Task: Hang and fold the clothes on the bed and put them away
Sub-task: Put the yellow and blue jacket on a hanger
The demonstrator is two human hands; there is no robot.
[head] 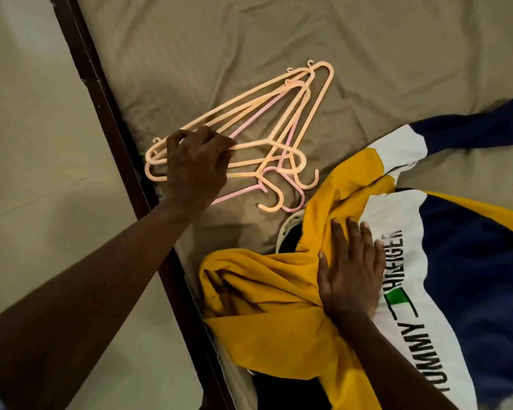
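Note:
A pile of several plastic hangers, peach-coloured with a pink one among them, lies on the olive bed sheet. My left hand is over the pile's left end, fingers curled around a peach hanger's bar. A yellow, white and navy shirt with printed lettering lies crumpled at the lower right of the bed. My right hand rests flat on it with fingers spread, pressing the yellow fabric. A dark garment peeks out from under the shirt.
The dark wooden bed frame runs diagonally from top left to bottom centre. Left of it is pale floor. The far part of the sheet carries only wrinkles.

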